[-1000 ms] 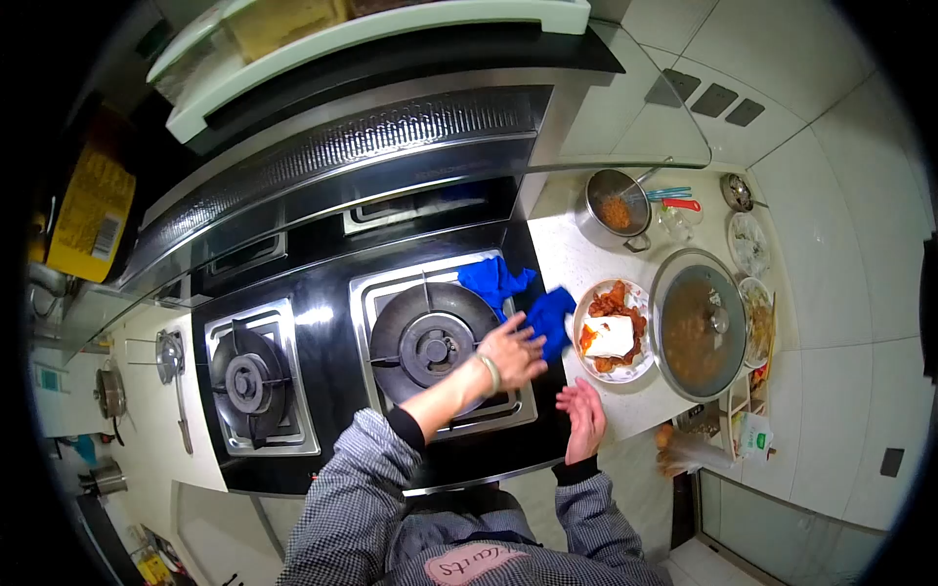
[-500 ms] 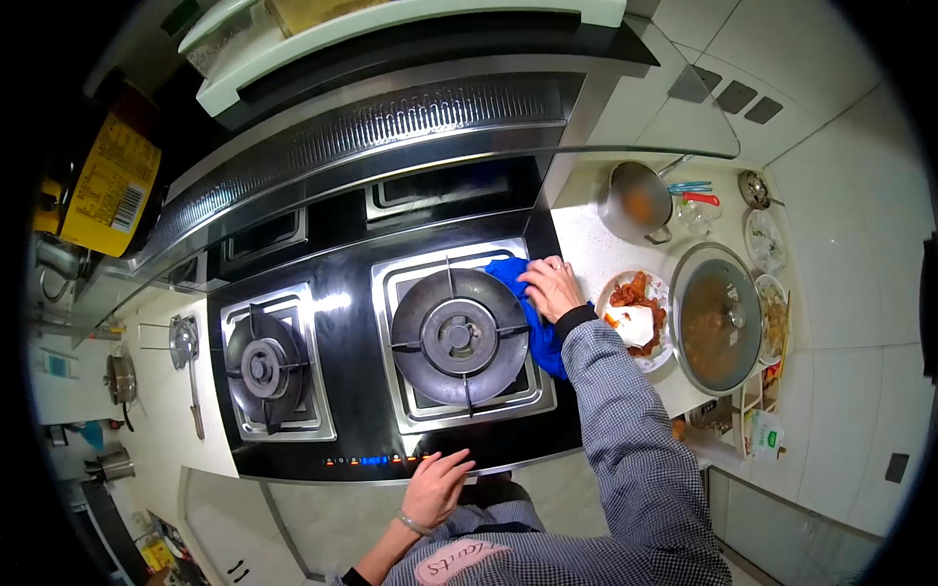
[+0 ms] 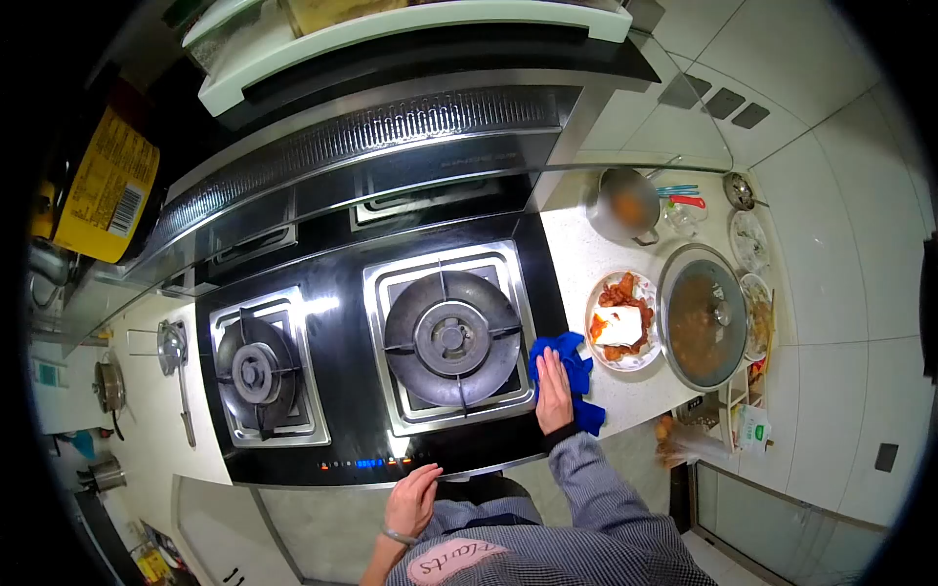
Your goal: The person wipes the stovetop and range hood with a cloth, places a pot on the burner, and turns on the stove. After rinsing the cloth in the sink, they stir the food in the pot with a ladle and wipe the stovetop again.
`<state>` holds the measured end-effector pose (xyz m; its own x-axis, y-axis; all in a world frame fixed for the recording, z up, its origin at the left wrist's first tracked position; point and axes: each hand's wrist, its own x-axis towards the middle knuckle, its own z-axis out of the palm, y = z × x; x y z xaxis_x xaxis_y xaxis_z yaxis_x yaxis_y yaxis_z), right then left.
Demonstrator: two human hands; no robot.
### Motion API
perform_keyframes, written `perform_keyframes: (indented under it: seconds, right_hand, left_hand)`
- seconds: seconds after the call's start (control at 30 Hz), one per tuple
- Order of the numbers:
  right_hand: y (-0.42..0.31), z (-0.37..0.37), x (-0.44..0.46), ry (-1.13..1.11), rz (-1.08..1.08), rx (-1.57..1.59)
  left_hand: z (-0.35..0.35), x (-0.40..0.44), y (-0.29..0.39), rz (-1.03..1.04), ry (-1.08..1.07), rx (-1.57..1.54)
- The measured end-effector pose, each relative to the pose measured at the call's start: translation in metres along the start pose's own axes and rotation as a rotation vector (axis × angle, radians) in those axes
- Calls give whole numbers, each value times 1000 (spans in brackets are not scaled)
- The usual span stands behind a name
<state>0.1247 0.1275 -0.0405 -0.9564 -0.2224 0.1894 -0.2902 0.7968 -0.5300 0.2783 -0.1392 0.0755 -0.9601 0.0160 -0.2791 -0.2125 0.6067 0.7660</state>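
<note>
A bunched blue cloth (image 3: pixel 576 375) lies at the right edge of the black stove, partly over the pale counter. My right hand (image 3: pixel 554 393) rests flat on it, fingers stretched out and close together, pointing away from me. Near the front edge of the stove, beside the lit control panel (image 3: pixel 366 464), my left hand (image 3: pixel 412 502) hovers with bent fingers and nothing visible in it. The right burner (image 3: pixel 452 338) is left of the cloth. Just beyond the cloth to the right stands a plate (image 3: pixel 625 365) of reddish-brown food with a white piece on top.
A large pan with a glass lid (image 3: pixel 702 317) stands right of the plate. Behind are a steel pot (image 3: pixel 622 207) and a red-handled tool (image 3: pixel 688 201). The left burner (image 3: pixel 256 373) and a ladle (image 3: pixel 186 400) are at the left. The range hood (image 3: pixel 371 132) overhangs the stove.
My right hand has drawn the blue cloth from the burner's back right corner toward the front right. My left hand has withdrawn from over the burner to the front edge.
</note>
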Motion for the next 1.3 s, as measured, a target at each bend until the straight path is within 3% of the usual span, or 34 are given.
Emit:
perform_keyframes:
  seconds: [0.23, 0.37, 0.5, 0.77, 0.9, 1.03, 1.2, 1.3]
  right_hand:
    - [39, 23, 165, -26, -123, 328]
    - [49, 19, 109, -84, -185, 245]
    - [18, -7, 21, -103, 6, 249]
    - [63, 54, 227, 7, -180, 231]
    - [61, 55, 213, 10, -168, 305]
    - [45, 5, 112, -194, -26, 318]
    - [72, 40, 206, -102, -54, 356]
    - [53, 68, 274, -399, -98, 375]
  left_hand:
    - [4, -15, -12, -44, 30, 4]
    - [2, -20, -18, -71, 17, 7]
    - [0, -23, -25, -110, 30, -27]
    - [5, -35, -30, -160, 79, -22]
    - [-3, -45, -32, -201, 80, -22]
    - [-10, -43, -34, -205, 94, -37]
    - [-7, -46, -47, -195, 170, -109]
    - [-4, -62, -62, -229, 218, -119]
